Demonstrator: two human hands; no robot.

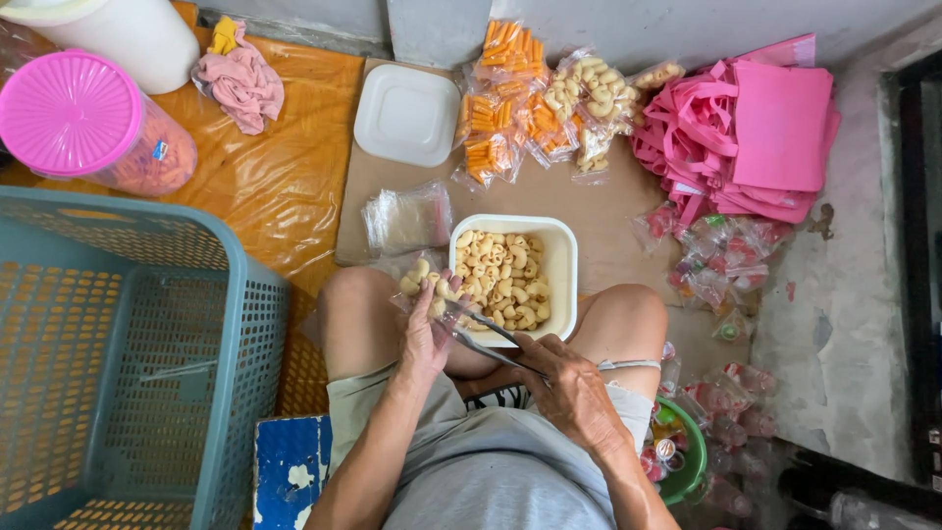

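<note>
Big teal plastic laundry basket (128, 353) sits off to the left, pile of pink fabric bags (756, 137) top right. Between the knees: a white square plastic tub (561, 257) of pale curled crackers. Left hand (424, 339) is closed around a small clear plastic bag (424, 287) of crackers, just beside the tub's near-left corner. Right hand (569, 388) grips metal tongs (481, 339), long axis pointing up-left toward that bag.

Soft, even daylight, barely any shadows, sharp throughout, slight wide-angle stretch at the edges, dim right side.
</note>
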